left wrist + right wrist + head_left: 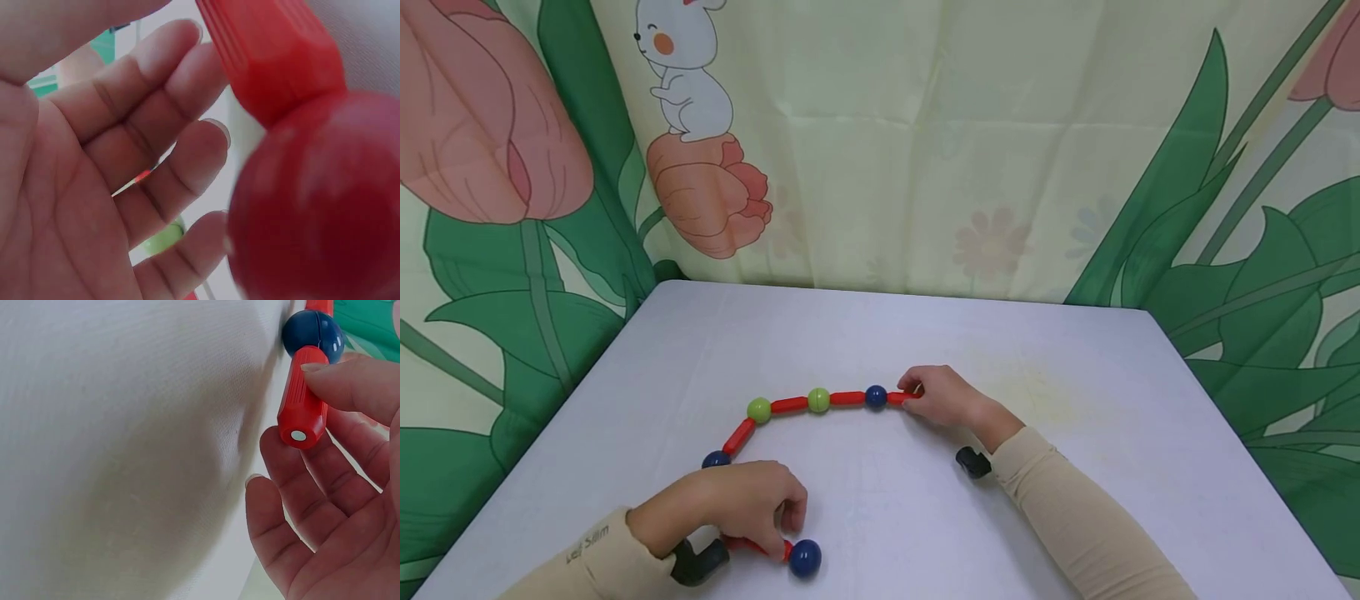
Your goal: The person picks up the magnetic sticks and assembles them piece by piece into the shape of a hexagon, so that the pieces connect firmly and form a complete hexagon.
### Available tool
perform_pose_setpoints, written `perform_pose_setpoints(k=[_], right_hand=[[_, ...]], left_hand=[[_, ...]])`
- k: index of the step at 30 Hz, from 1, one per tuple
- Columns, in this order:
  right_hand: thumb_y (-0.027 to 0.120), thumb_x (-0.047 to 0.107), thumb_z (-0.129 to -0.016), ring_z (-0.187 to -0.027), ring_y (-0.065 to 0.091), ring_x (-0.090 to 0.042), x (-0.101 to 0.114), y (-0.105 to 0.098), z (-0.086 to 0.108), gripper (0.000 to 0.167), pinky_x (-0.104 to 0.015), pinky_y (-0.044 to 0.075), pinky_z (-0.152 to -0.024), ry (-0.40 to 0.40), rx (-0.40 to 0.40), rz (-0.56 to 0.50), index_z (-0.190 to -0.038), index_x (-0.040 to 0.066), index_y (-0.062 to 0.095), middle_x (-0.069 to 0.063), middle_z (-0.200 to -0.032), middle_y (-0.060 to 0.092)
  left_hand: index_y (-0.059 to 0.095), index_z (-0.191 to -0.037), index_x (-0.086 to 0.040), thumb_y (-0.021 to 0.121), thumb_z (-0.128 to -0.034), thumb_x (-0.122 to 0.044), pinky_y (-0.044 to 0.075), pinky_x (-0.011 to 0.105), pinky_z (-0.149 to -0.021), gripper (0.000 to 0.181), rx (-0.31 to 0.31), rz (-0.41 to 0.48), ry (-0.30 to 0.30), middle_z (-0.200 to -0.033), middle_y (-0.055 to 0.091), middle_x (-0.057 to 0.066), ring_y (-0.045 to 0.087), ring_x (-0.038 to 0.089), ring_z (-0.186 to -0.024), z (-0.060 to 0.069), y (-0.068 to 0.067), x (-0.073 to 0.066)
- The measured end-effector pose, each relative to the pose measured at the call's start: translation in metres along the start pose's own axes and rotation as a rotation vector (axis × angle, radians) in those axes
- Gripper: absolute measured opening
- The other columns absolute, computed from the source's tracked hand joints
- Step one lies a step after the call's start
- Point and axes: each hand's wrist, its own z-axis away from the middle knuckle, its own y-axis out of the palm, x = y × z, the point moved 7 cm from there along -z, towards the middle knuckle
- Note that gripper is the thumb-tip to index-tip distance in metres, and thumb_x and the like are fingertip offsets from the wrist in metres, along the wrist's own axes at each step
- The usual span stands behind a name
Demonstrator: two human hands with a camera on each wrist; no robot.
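Observation:
A curved chain of red magnetic rods and coloured balls lies on the table. At its right end in the head view, my right hand [943, 400] pinches a red rod [304, 400] between thumb and fingers, beside a blue ball [876, 397]. The rod's free end shows a silvery disc. Two green balls [759, 410] sit farther left along the arc. Near the front, my left hand [741, 504] holds a red rod [787, 551] joined to another blue ball [805, 558]. A red ball [319, 206] fills the left wrist view; my hand hides it in the head view.
The white-covered table [1075, 500] has its far edge against a curtain [865, 167] printed with tulips and a rabbit. A black wrist device [973, 462] shows at the right cuff, another [698, 564] at the left cuff.

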Motion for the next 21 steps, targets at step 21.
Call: perform_pose_setpoints(k=[21], right_hand=[[0.075, 0.018, -0.091, -0.091, 0.058, -0.017, 0.001, 0.006, 0.0, 0.027, -0.033, 0.052, -0.083, 0.002, 0.022, -0.045, -0.116, 0.009, 0.068, 0.001, -0.098, 0.063]], left_hand=[[0.07, -0.086, -0.022, 0.078, -0.0858, -0.021, 0.048, 0.025, -0.058, 0.009, -0.18, -0.018, 0.125, -0.071, 0.058, -0.01, 0.055, 0.009, -0.065, -0.031, -0.017, -0.014]])
